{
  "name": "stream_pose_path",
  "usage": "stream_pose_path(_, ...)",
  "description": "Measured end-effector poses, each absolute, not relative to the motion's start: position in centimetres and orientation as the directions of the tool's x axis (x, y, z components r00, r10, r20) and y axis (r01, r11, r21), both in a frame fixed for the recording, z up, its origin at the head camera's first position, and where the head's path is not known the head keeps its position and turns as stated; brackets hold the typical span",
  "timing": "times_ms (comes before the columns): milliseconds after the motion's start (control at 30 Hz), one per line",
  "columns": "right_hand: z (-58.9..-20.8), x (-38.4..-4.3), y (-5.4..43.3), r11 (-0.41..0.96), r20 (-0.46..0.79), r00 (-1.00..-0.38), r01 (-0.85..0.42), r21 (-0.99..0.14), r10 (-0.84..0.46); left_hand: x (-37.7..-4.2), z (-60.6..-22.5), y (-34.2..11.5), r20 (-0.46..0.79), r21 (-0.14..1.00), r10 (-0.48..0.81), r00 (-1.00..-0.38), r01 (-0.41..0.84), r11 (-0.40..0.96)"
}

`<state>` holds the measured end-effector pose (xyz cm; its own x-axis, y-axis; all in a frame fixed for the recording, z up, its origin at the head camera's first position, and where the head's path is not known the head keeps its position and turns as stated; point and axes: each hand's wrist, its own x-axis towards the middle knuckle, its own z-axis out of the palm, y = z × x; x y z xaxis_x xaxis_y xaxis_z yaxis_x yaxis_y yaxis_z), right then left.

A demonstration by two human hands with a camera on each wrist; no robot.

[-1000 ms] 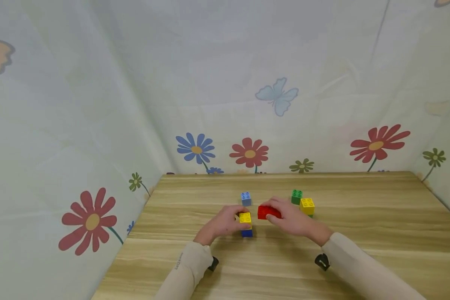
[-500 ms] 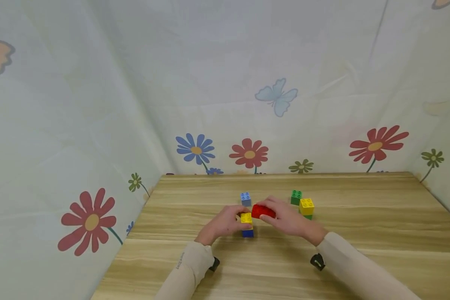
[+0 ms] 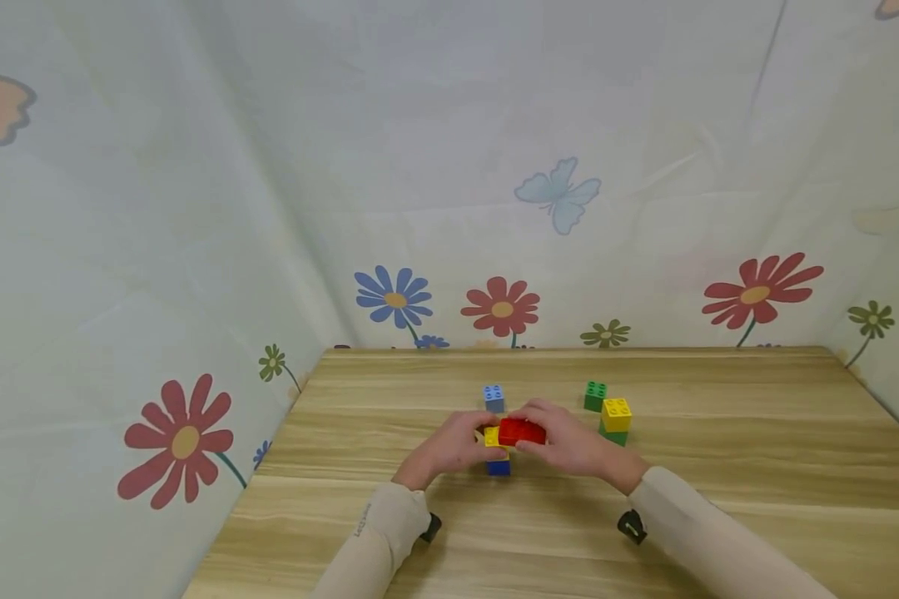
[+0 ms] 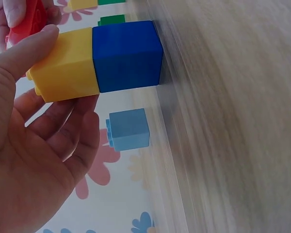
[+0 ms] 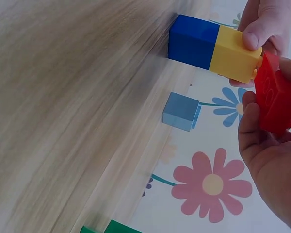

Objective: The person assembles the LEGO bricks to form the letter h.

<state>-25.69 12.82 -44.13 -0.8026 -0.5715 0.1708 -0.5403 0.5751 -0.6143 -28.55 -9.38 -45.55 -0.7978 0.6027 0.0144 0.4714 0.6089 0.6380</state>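
Observation:
My left hand (image 3: 453,443) pinches a yellow building block (image 4: 70,63) between thumb and fingers. That block sits stacked on a dark blue block (image 4: 127,56), which stands on the table. In my right hand (image 3: 573,443) is a longer red building block (image 5: 277,94), gripped between thumb and fingers. One end of the red block lies right at the yellow block's studs in the right wrist view, the rest reaching out toward my right. In the head view the red block overlaps the right part of the yellow one.
A light blue block (image 3: 494,398) stands just behind the hands on the wooden table (image 3: 389,374). To the right are a green block (image 3: 595,395) and a yellow block (image 3: 616,413) stacked on another green block (image 3: 613,435). A flower-printed cloth (image 3: 434,166) hangs behind the table.
My right hand has carried the red block leftward, from beside the yellow block to over its right part. My left hand keeps its hold on the yellow block.

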Motion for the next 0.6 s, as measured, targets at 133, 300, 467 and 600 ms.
stream_pose_path(133, -44.17, -25.80, 12.61, 0.568, 0.178, -0.794, -0.552, -0.610, -0.581, -28.59, -45.59, -9.69, 0.008, 0.642, 0.608, -0.794, 0.471, 0.606)
stream_pose_path(300, -44.29, -25.88, 12.50, 0.563, 0.178, -0.789, -0.557, -0.611, -0.588, -28.46, -45.51, -9.97, -0.007, 0.642, 0.594, -0.804, 0.452, 0.619)
stream_pose_path(467, -44.39, -25.94, 12.49, 0.554, 0.180, -0.782, -0.564, -0.612, -0.597, -28.34, -45.47, -9.83, -0.004, 0.651, 0.583, -0.813, 0.441, 0.618)
stream_pose_path(600, -44.63, -25.82, 12.35, 0.545, 0.170, -0.777, -0.561, -0.623, -0.606, -28.33, -45.79, -9.69, 0.014, 0.685, 0.580, -0.814, 0.430, 0.588)
